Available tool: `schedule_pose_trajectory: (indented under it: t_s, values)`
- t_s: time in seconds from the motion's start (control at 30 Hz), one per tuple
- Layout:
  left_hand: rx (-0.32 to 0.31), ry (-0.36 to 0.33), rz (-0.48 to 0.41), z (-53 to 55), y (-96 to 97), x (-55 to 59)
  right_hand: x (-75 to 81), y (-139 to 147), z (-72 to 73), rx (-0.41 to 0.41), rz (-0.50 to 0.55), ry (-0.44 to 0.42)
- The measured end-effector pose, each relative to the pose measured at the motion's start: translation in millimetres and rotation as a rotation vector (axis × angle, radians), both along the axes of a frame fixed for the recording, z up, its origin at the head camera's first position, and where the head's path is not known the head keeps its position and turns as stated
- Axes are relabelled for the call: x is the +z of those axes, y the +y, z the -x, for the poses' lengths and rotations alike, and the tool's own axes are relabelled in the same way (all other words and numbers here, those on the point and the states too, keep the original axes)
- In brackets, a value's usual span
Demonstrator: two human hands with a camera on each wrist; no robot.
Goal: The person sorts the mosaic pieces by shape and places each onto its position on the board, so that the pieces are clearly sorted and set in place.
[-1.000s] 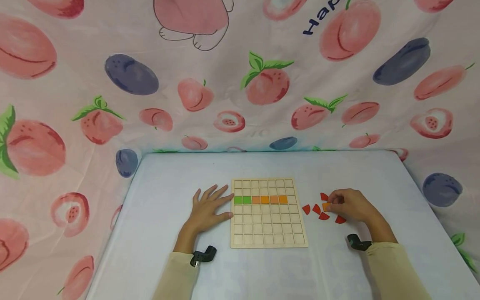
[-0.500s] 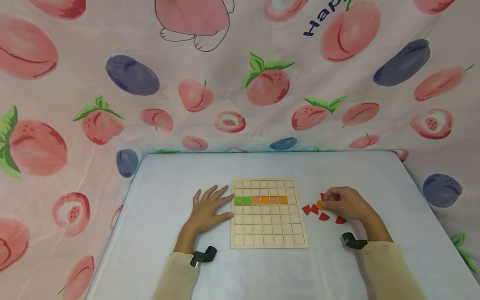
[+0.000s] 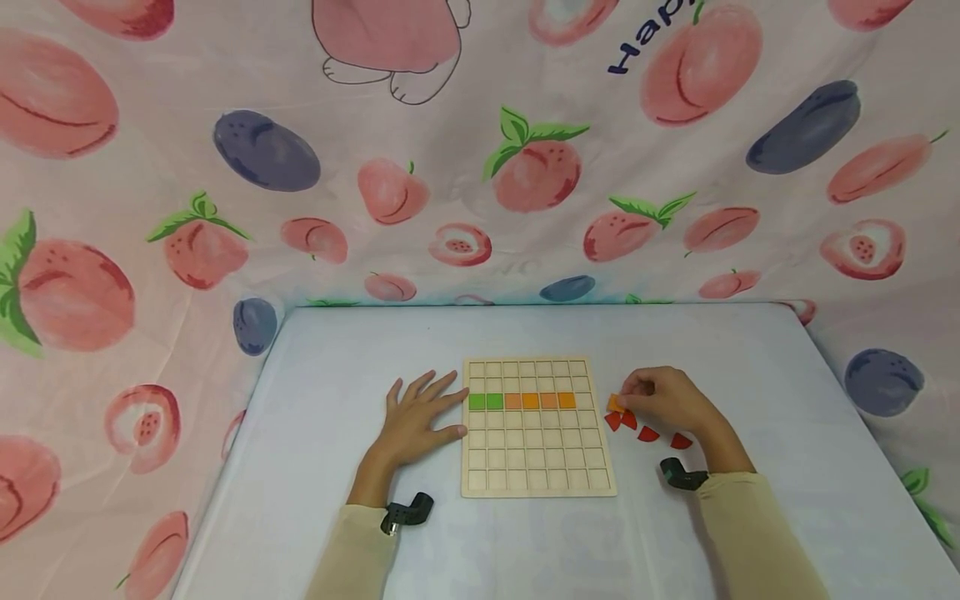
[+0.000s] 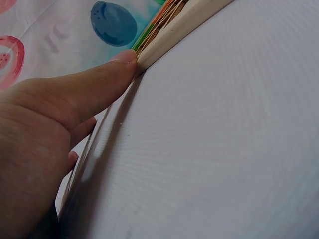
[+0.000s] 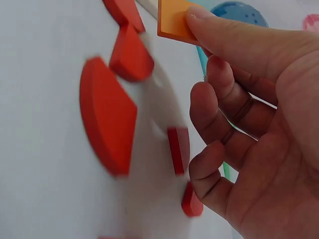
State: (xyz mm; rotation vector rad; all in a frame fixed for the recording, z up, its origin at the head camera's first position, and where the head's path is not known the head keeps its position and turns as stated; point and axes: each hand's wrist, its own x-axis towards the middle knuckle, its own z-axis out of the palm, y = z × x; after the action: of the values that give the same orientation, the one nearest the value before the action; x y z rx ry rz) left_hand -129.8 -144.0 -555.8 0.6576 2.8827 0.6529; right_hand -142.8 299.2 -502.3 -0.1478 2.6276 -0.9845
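A wooden grid board (image 3: 540,458) lies on the table, with one row of square tiles in it: green (image 3: 485,402) at the left, then alternating light and deeper orange (image 3: 531,402). My left hand (image 3: 415,425) is spread flat beside the board; its thumb and index fingertip touch the left edge. Between thumb and fingers, my right hand (image 3: 663,400) pinches an orange square tile (image 5: 175,20), held above the table just right of the board. In the right wrist view the other fingers curl loosely.
Several red wedge pieces (image 3: 648,434) lie scattered right of the board, below the right hand. White cloth covers the table (image 3: 540,550). A fruit-print curtain (image 3: 450,167) hangs behind it. Each wrist carries a black camera (image 3: 682,473).
My right hand has moved left and slightly away from me with the orange tile, from over the red wedges to near the board's right edge. The left hand stays put.
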Motion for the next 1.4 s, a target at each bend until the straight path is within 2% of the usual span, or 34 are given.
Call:
schedule_pose_trajectory:
  t_s: [0.5,0.83,1.1,1.4]
  values:
    - [0.003,-0.003,-0.002,-0.9,1.1,3.6,-2.2,-28.7,16.1,0.084,0.022,0.013]
    - [0.001,-0.006,-0.001,-1.0,1.0,4.4,-4.6,-41.6,16.8,0.079,0.044,0.028]
    - [-0.005,0.005,-0.037,-0.7,0.9,3.7,-7.5,-44.4,16.9,0.06,0.029,0.024]
    - [-0.009,0.01,-0.034,-0.5,0.2,4.4,-8.9,-44.8,17.1,0.077,-0.003,0.035]
